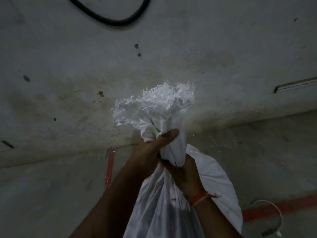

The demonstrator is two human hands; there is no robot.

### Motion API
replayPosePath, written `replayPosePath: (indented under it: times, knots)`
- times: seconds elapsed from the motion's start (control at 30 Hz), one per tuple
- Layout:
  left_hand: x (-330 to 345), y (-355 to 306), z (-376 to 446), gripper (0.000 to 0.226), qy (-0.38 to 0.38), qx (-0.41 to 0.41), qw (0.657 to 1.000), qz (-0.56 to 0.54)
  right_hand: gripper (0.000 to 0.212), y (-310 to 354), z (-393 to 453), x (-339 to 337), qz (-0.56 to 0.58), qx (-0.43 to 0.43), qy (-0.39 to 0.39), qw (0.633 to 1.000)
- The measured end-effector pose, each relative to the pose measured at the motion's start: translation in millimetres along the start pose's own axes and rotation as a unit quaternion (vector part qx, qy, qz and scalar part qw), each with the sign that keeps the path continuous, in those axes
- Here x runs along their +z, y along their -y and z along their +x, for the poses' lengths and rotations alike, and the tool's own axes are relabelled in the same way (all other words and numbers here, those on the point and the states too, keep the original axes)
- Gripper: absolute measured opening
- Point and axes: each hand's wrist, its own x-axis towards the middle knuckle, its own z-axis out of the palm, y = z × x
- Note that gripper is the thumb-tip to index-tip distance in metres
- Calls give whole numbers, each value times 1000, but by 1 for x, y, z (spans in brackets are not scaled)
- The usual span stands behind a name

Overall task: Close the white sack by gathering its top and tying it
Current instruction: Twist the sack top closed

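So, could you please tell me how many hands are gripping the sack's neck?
2. The left hand grips the gathered neck of the white sack higher up; the right hand grips just below it, nearer the body of the sack.

Dim interior: a grey, stained wall marked with dark spots and scuffs meets a concrete floor along a raised ledge. A black cable loops across the upper wall, and a narrow metal bracket sits at the right. Red painted lines cross the floor, one running from the ledge, another at lower right beside a thin white wire.
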Motion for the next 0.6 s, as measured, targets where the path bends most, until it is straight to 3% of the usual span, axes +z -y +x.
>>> replayPosePath:
  times: [0.07, 0.13, 0.23, 0.27, 0.37, 0.47, 0.6]
  knots:
    - [-20, 16, -12, 46, -2, 70, 990, 126, 31, 1, 1, -1, 18, 11, 21, 1000]
    - [-42, 39, -28, 86, 40, 91, 964, 245, 20, -2, 2, -2, 36, 14, 34, 999]
    - [-58, 85, -47, 116, 75, 93, 894, 432, 18, -4, 3, 0, 66, 43, 39, 996]
    - [-58, 100, -48, 125, 78, 111, 882, 452, 20, -4, 1, 2, 70, 54, 45, 995]
    - [-54, 150, -39, 142, 16, 87, 898, 430, 16, -8, -3, 7, 69, 85, 67, 992]
    - [-35, 170, -27, 128, -108, 59, 900, 419, 9, -8, -2, 11, 53, 103, 66, 991]
    - [-16, 168, -15, 81, -232, 112, 913, 316, 6, -17, 0, 19, 5, 94, 85, 992]
